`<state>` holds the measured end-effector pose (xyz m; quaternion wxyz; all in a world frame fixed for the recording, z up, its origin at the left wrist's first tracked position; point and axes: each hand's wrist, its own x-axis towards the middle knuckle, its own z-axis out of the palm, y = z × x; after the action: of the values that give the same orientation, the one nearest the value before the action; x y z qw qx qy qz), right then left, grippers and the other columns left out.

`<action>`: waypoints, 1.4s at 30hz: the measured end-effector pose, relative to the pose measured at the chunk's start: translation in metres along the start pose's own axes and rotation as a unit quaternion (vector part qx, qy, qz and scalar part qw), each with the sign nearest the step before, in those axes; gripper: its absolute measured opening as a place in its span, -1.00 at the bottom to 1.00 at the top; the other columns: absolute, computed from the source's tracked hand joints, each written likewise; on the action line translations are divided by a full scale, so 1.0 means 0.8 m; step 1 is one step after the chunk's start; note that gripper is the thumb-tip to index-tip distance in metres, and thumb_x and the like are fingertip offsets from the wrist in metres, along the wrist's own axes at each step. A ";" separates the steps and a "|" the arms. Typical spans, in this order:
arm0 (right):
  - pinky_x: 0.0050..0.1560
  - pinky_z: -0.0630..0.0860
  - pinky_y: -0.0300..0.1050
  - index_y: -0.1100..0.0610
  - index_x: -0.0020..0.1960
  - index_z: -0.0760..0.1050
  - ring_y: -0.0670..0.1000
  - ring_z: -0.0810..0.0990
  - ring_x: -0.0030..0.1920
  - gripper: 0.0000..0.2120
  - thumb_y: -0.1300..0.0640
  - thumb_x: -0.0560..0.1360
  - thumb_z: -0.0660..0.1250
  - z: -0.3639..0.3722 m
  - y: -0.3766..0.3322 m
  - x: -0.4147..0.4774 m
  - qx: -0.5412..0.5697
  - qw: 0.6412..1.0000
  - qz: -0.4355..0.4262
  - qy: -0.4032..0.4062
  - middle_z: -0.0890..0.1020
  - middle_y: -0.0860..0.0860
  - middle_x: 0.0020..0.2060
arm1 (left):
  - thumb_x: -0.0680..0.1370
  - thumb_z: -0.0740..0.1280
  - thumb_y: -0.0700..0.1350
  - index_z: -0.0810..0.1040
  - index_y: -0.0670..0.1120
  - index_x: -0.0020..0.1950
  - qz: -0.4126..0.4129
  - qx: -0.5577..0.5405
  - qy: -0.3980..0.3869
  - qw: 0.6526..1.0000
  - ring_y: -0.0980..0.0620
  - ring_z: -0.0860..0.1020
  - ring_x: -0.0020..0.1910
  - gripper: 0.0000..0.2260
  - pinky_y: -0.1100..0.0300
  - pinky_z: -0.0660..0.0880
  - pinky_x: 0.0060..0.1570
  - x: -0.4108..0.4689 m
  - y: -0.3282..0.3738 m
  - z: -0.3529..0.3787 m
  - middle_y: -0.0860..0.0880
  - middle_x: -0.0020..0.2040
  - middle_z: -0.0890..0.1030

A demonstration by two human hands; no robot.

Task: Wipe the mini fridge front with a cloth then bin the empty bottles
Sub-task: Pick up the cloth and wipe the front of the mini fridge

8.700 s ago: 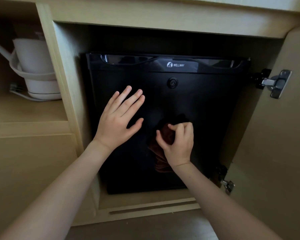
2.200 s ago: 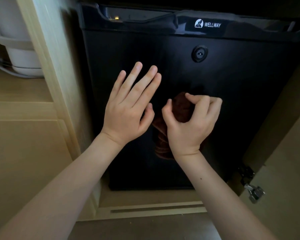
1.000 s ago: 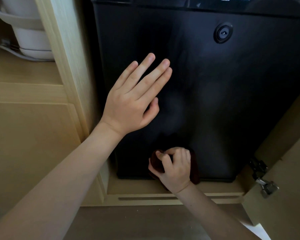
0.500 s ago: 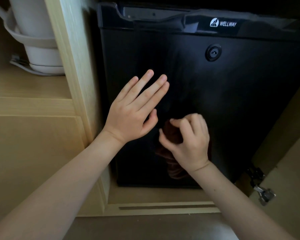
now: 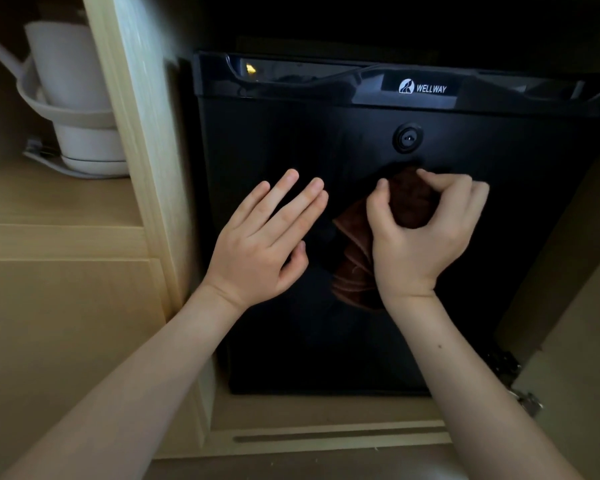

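A black mini fridge [image 5: 520,244] with a WELLWAY badge stands inside a light wooden cabinet. Its door is closed, with a round lock [image 5: 408,138] below the badge. My right hand [image 5: 420,237] grips a bunched dark brown cloth [image 5: 411,202] against the middle of the door, just under the lock; the cloth's loose end hangs down beside my wrist. My left hand [image 5: 264,244] lies flat on the door to the left of the cloth, fingers straight. No bottles are in view.
A white kettle [image 5: 80,98] on its base sits on the shelf in the left compartment. The wooden divider [image 5: 142,161] stands between that shelf and the fridge. The open cabinet door with its hinge [image 5: 530,407] is at the lower right.
My right hand has carried the cloth from the door's bottom edge up to just below the lock. My left hand has stayed flat on the door.
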<state>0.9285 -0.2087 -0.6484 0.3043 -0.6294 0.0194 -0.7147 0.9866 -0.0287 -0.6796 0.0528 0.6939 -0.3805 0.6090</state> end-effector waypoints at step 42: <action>-0.10 0.34 -0.19 0.17 -0.05 0.51 0.02 0.42 -0.13 -0.74 0.01 0.44 0.47 0.034 -0.033 -0.026 0.036 0.994 -0.077 -0.070 0.44 0.01 -0.13 | 0.50 0.44 -0.03 0.27 -0.07 0.57 0.026 0.089 -0.193 0.977 -0.11 0.16 0.59 -0.32 -0.03 0.22 0.52 0.040 -0.051 -0.106 -0.02 0.59 0.25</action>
<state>0.9429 -0.1682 -0.6508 0.2715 -0.6660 -0.0767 -0.6905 0.9417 0.0309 -0.6141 -0.0989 0.7903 -0.3457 0.4961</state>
